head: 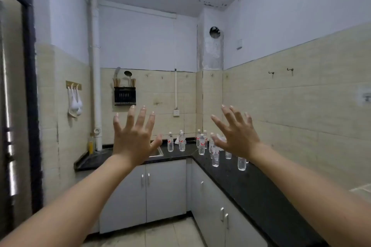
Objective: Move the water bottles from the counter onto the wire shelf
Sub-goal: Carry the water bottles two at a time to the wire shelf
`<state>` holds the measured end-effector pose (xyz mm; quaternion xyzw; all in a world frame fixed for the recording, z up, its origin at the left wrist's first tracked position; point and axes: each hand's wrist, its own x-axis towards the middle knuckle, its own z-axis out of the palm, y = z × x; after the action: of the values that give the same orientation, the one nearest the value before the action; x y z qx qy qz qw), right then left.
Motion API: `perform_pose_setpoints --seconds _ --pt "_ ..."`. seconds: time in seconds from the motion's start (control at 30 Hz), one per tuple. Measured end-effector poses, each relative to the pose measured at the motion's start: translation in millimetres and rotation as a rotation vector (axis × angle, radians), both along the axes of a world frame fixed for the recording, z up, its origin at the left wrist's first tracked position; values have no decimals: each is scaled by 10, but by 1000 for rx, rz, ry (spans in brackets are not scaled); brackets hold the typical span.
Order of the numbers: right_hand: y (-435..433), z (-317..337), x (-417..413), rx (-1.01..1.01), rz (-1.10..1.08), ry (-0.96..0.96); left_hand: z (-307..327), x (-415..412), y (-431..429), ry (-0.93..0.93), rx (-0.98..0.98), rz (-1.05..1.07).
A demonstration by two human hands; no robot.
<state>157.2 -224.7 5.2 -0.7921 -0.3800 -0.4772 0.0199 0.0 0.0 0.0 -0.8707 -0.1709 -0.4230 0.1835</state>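
Note:
Several clear water bottles [181, 142] with white caps and red labels stand upright on the black L-shaped counter [247, 182], grouped around its far corner. My left hand [134, 136] is raised in front of me with fingers spread, holding nothing. My right hand [236, 134] is also raised with fingers spread and holds nothing; it partly covers some of the bottles behind it. Both hands are well short of the bottles. No wire shelf is in view.
Grey cabinets [166, 190] sit under the counter. A steel sink [156, 152] is set in the counter behind my left hand. A black utensil rack [124, 96] hangs on the tiled wall, beside a white pipe [96, 86]. A dark door frame [30, 106] stands at left.

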Motion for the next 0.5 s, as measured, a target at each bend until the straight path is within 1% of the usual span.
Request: perform_pose_setpoints --seconds 0.03,0.1,0.2,0.27,0.33,0.43,0.5 --pt "54 -23 117 -14 6 -14 -23 122 39 21 -26 16" --pt "185 -93 339 -36 13 -32 -124 343 149 -2 -53 37" --pt "430 -324 614 -50 59 0 -378 647 346 59 -113 102" --pt "590 -471 799 -79 78 -8 -508 782 471 103 -97 117" --pt "806 -567 978 -97 67 -4 -588 903 640 100 -78 137" --pt "1212 -670 1235 -79 113 30 -736 1071 971 102 -173 142" --pt "1493 -726 1385 -79 112 3 -841 1224 1278 104 -218 143"
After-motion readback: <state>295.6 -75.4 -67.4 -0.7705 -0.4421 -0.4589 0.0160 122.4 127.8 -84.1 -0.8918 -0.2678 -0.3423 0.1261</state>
